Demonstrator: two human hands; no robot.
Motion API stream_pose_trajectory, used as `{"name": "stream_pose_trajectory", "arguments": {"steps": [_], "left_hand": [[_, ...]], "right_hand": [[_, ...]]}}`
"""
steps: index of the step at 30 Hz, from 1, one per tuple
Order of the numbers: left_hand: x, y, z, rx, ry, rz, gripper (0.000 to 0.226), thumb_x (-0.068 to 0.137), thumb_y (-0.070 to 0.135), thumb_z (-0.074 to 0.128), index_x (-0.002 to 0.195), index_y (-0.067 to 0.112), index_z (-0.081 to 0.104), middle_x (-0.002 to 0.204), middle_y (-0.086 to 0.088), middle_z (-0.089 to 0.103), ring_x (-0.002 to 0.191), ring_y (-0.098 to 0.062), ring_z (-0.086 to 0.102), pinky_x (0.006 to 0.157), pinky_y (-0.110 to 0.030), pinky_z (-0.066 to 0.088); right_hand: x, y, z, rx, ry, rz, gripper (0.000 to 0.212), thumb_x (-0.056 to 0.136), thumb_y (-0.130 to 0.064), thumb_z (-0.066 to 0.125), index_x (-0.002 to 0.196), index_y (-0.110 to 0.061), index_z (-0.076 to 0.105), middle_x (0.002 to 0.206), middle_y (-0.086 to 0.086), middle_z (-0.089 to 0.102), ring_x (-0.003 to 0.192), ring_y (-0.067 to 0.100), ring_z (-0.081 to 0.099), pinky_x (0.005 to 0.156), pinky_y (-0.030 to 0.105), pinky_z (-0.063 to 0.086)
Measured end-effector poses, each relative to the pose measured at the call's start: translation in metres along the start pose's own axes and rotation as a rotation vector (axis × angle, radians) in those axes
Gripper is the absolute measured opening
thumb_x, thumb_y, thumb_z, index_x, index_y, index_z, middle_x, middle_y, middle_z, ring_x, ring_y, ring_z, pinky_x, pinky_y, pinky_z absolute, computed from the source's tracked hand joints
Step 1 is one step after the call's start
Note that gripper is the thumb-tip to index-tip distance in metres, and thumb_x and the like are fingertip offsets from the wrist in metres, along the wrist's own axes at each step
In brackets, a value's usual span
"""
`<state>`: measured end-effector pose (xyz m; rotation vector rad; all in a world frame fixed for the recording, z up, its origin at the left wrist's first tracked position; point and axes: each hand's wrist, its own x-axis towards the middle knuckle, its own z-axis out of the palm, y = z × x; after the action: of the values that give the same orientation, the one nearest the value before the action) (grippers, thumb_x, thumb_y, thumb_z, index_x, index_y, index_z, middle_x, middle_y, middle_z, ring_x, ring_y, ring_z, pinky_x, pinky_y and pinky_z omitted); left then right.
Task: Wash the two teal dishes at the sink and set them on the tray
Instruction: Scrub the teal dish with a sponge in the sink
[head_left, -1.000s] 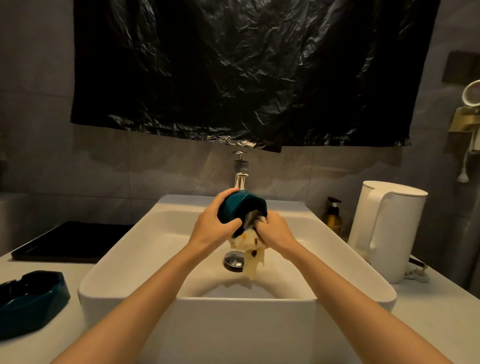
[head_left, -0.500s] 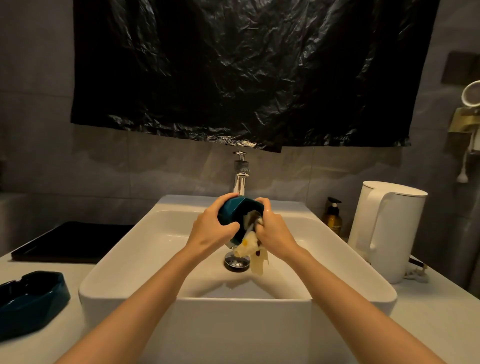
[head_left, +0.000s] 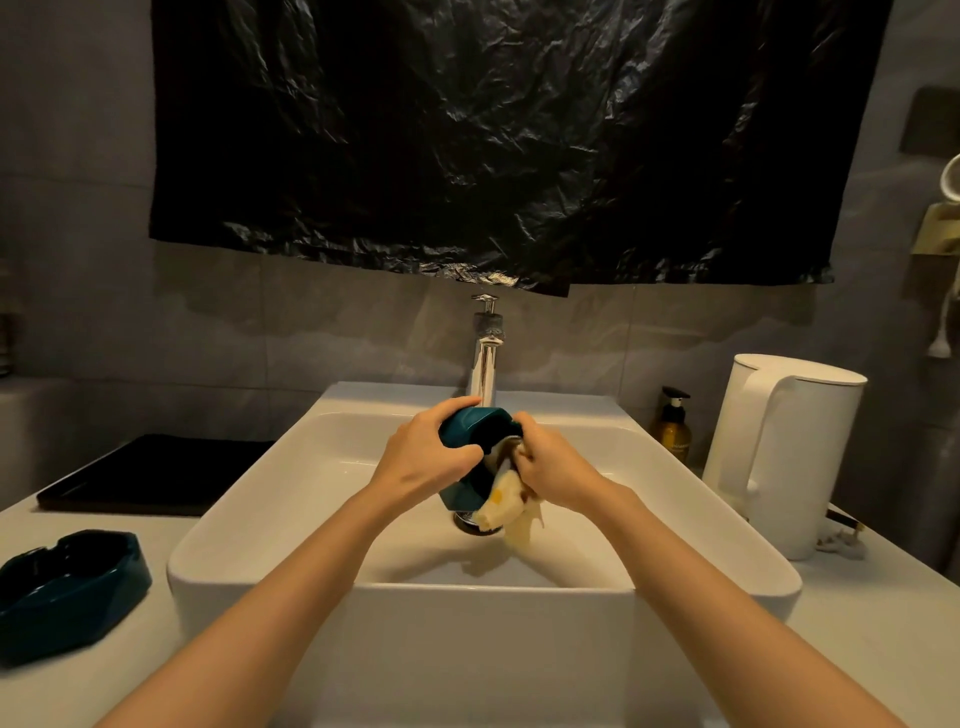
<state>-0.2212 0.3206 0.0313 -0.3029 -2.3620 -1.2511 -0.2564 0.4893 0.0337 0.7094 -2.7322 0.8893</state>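
Over the white sink (head_left: 249, 525), my left hand (head_left: 421, 462) grips a teal dish (head_left: 470, 434) tilted on its side. My right hand (head_left: 556, 470) presses a pale yellow cloth (head_left: 506, 512) into the dish's open face; the cloth's end hangs down above the drain. Most of the dish's inside is hidden by the cloth and my fingers. A second teal dish (head_left: 67, 587) rests on the counter at the far left. The black tray (head_left: 150, 475) lies on the counter to the left of the sink, behind that dish.
A chrome tap (head_left: 485, 358) rises behind the sink. A white kettle (head_left: 779, 452) and an amber pump bottle (head_left: 672, 426) stand on the counter to the right. A black plastic sheet (head_left: 493, 140) covers the wall above.
My right hand has shifted the cloth against the dish, up and then slightly down. The dish has turned a little in my left hand. The other dish has not moved.
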Motion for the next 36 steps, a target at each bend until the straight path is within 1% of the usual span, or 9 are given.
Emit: {"name": "stream_pose_trajectory", "arguments": {"steps": [7,10,13,17,23,26,28,32,36], "left_hand": [[0.002,0.003,-0.001,-0.068,0.064,-0.047,0.036,0.088,0.023,0.056,0.124,0.027,0.056,0.106,0.001,0.060,0.096,-0.019,0.057,0.076,-0.029,0.055],[0.004,0.002,-0.006,-0.203,0.104,-0.188,0.031,0.088,0.033,0.051,0.117,0.025,0.057,0.104,-0.005,0.061,0.098,-0.025,0.058,0.079,-0.042,0.057],[0.005,0.006,-0.010,-0.334,0.125,-0.276,0.024,0.095,0.027,0.045,0.116,0.022,0.056,0.109,-0.008,0.059,0.104,-0.027,0.055,0.074,-0.040,0.057],[0.005,0.009,-0.008,-0.334,0.007,-0.251,0.024,0.097,0.022,0.043,0.116,0.025,0.057,0.109,-0.006,0.057,0.100,-0.022,0.051,0.062,-0.029,0.050],[0.003,0.007,0.003,-0.169,-0.085,-0.139,0.024,0.097,0.023,0.047,0.117,0.030,0.057,0.114,0.000,0.058,0.104,-0.018,0.053,0.070,-0.023,0.050],[0.005,0.001,-0.001,-0.124,-0.020,-0.162,0.024,0.096,0.025,0.047,0.117,0.028,0.058,0.110,-0.001,0.058,0.105,-0.022,0.054,0.083,-0.037,0.053],[0.005,-0.001,-0.003,-0.118,0.011,-0.177,0.026,0.095,0.026,0.047,0.119,0.026,0.058,0.110,-0.001,0.059,0.105,-0.023,0.054,0.087,-0.042,0.053],[0.002,0.004,-0.006,-0.141,0.028,-0.174,0.042,0.081,0.041,0.047,0.120,0.028,0.058,0.112,-0.002,0.061,0.105,-0.023,0.055,0.086,-0.043,0.054],[0.000,0.006,-0.005,-0.081,0.013,-0.115,0.049,0.072,0.044,0.043,0.116,0.029,0.058,0.108,0.000,0.061,0.102,-0.020,0.056,0.087,-0.039,0.055]], "right_hand": [[0.005,-0.001,-0.001,0.091,0.142,-0.012,0.023,0.100,-0.023,0.042,0.110,-0.017,0.061,0.099,0.002,0.064,0.089,0.019,0.058,0.077,0.034,0.050],[0.003,-0.005,-0.007,0.332,0.100,-0.015,0.026,0.102,-0.023,0.035,0.125,-0.021,0.047,0.103,-0.004,0.056,0.095,0.015,0.056,0.075,0.027,0.049],[0.006,-0.003,-0.014,0.470,0.348,0.108,0.012,0.101,-0.022,0.038,0.113,-0.020,0.038,0.094,0.001,0.054,0.087,0.017,0.057,0.073,0.030,0.051],[0.005,0.008,-0.021,0.139,0.672,0.256,0.012,0.092,-0.012,0.055,0.099,-0.016,0.045,0.091,0.004,0.057,0.082,0.020,0.056,0.066,0.030,0.048],[0.007,-0.010,-0.019,0.581,0.241,0.270,0.019,0.083,-0.019,0.060,0.099,-0.012,0.050,0.090,0.007,0.057,0.075,0.017,0.055,0.048,0.024,0.042],[0.005,-0.016,-0.012,0.657,0.044,0.153,0.025,0.083,-0.032,0.056,0.096,-0.012,0.047,0.094,0.007,0.053,0.086,0.019,0.053,0.063,0.029,0.046],[0.004,-0.017,-0.010,0.626,0.034,0.114,0.015,0.096,-0.027,0.045,0.100,-0.014,0.049,0.099,0.002,0.052,0.095,0.017,0.051,0.074,0.030,0.047],[0.003,-0.016,-0.006,0.559,0.160,-0.023,0.017,0.098,-0.017,0.048,0.112,-0.016,0.058,0.103,0.001,0.062,0.096,0.012,0.057,0.064,0.015,0.049],[0.001,-0.009,0.000,0.350,0.239,-0.175,0.027,0.095,-0.011,0.053,0.118,-0.018,0.062,0.105,-0.002,0.065,0.100,0.015,0.060,0.082,0.028,0.056]]}}
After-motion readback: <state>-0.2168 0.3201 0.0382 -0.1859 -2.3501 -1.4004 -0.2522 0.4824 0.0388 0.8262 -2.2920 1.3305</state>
